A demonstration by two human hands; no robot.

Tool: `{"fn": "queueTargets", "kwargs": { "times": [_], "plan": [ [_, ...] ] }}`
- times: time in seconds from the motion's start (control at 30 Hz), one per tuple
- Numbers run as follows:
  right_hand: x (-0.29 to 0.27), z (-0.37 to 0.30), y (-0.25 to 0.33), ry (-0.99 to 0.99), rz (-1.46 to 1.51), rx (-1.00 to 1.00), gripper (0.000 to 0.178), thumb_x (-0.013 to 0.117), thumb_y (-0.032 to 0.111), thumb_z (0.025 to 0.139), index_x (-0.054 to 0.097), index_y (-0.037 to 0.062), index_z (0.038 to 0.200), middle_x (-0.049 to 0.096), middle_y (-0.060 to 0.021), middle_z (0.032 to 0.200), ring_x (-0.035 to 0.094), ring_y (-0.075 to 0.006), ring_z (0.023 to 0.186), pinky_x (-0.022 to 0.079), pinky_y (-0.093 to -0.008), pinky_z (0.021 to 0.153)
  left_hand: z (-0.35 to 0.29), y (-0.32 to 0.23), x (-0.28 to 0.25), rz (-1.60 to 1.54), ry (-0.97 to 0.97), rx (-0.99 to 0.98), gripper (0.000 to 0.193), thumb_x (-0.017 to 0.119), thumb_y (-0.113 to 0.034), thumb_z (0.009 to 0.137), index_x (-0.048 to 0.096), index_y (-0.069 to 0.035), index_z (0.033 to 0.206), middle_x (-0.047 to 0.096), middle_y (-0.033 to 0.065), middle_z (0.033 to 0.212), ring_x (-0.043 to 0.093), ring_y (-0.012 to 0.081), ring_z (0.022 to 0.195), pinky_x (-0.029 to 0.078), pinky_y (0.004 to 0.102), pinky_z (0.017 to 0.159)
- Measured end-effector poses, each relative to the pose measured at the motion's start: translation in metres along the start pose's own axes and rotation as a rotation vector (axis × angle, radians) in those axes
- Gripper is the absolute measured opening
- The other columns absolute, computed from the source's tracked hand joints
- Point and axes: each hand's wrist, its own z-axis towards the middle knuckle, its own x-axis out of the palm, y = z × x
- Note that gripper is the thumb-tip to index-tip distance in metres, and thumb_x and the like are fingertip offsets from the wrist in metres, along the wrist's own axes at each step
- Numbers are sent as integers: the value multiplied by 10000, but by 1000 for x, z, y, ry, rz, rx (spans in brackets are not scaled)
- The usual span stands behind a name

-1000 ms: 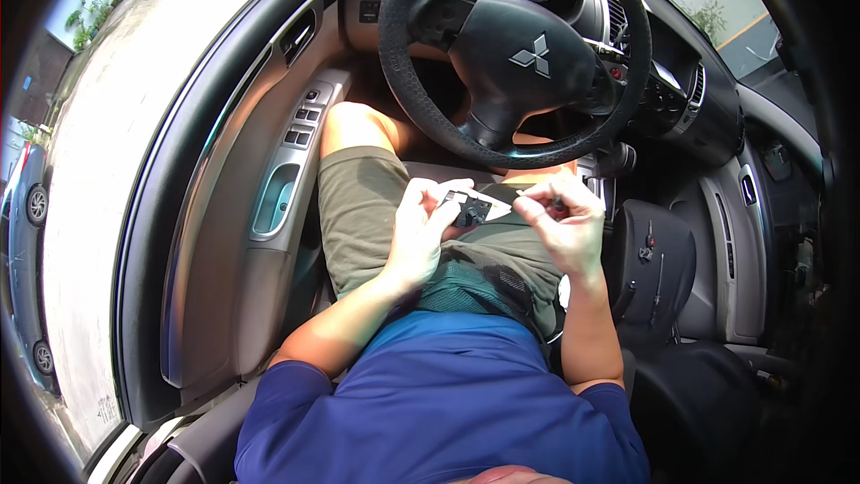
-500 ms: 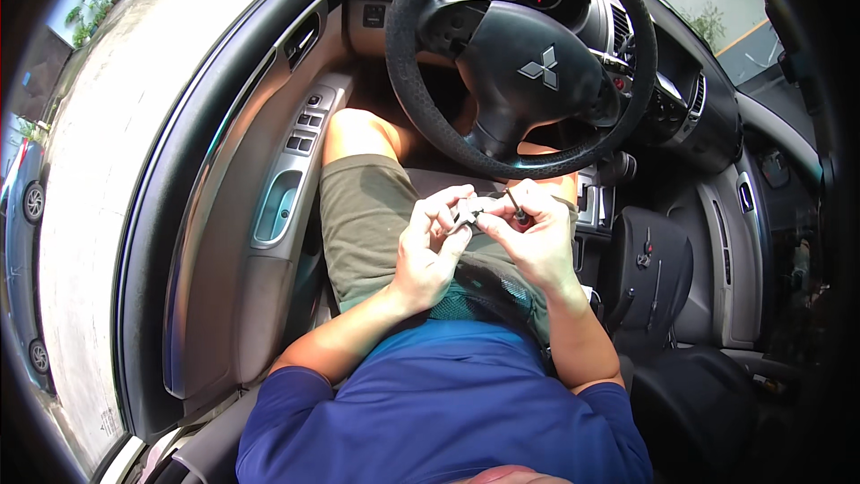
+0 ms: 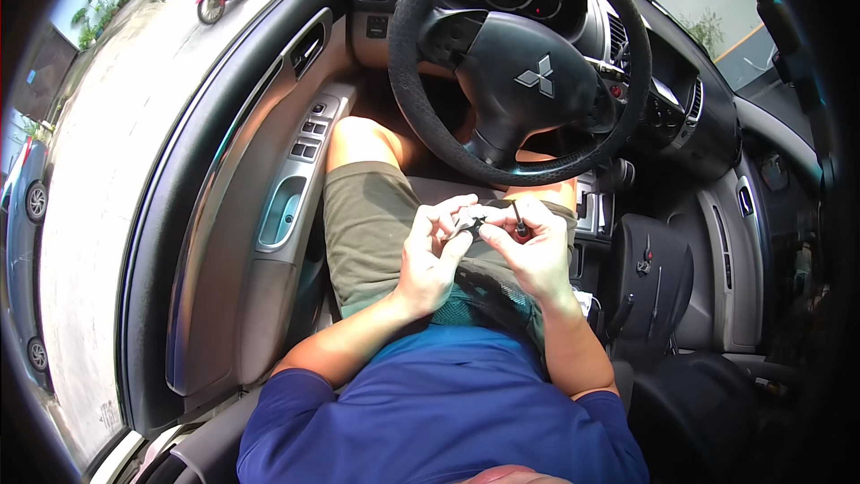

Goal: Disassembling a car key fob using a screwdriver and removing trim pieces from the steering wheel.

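Above my lap, my left hand (image 3: 428,255) pinches a small silver and black part (image 3: 472,219) between thumb and fingers. The fingertips hide much of it, so its kind does not show. My right hand (image 3: 537,255) meets it from the other side, thumb and forefinger tips at the part's right edge. Tucked in the fingers of that same hand is what looks like a small screwdriver (image 3: 520,222), with a thin dark shaft and a dark, reddish end. Both hands are closed, close together, just below the steering wheel (image 3: 430,125).
The door panel with window switches (image 3: 309,141) and a pull recess (image 3: 283,213) runs along my left. On the black passenger seat (image 3: 627,242) at right lie a small metal piece (image 3: 645,262) and a thin rod-like tool (image 3: 658,291). The gear lever (image 3: 616,176) stands right of the wheel.
The small part has turned slightly between my fingers, and my right hand has shifted a little. The view has moved slightly. Outside at upper left, a red two-wheeler's wheel has come into view.
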Motion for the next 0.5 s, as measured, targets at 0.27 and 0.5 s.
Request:
{"fn": "queueTargets", "kwargs": {
  "times": [0.27, 0.5],
  "plan": [
    [6, -2, 10, -47, 93, 52, 117, 841, -24, 844, 757, -8, 924, 643, 42, 834, 486, -10, 695, 393, -190, 633, 2, 0, 2, -21, -16, 63, 221, 548, 110, 980, 418, -51, 1059, 499, 308, 1482, 581, 339, 1358, 449, 472, 1158],
    [8, -3, 9, -49, 83, 38, 110, 839, -28, 841, 756, -6, 910, 665, 26, 846, 485, -10, 695, 395, -194, 624, -1, -3, 3, 35, 21, 106, 214, 551, 105, 987, 424, -47, 1068, 494, 306, 1484, 559, 355, 1381, 434, 476, 1172]
  ]
}}
